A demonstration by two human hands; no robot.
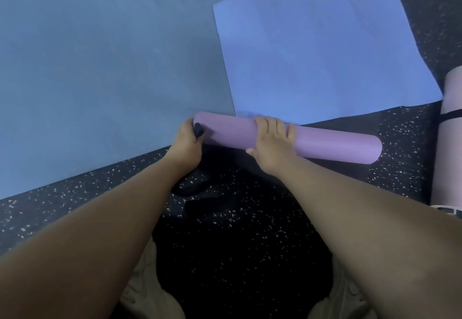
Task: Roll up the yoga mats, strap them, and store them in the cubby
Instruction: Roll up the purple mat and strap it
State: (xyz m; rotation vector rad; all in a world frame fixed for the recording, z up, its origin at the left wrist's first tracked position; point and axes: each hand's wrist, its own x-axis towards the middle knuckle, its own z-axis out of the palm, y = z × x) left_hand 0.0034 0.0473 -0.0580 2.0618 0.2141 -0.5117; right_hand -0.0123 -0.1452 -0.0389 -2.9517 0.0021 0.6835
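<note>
Purple foam, rolled tight into a smooth cylinder: the purple mat (pixel 312 141) is lying across the speckled rubber floor (pixel 250 218), near the middle of the scene, its left end at the edge of a large grey-blue mat (pixel 100 69) and its far side touching a flat periwinkle mat (pixel 320 54). The roll is pinned by the right hand (pixel 270 141), fingers draped over the top and thumb tucked under the near side. At the left end a black strap (pixel 198 130) is pinched in the curled fingers of the left hand (pixel 187 141), with the slack trailing back toward the near floor in a dark loop.

Strapping looks to be the step in hand. For a clean result, downward pressure should be kept on the roll so the springy foam is not allowed to uncoil, and the strap should be slid on snugly a little in from the end, flat and untwisted. The webbing seems limp and thin, the foam soft and matte.

At the far right a pale pink rolled mat (pixel 450 143) is seen, already banded by a black strap. No cubby is in view.
</note>
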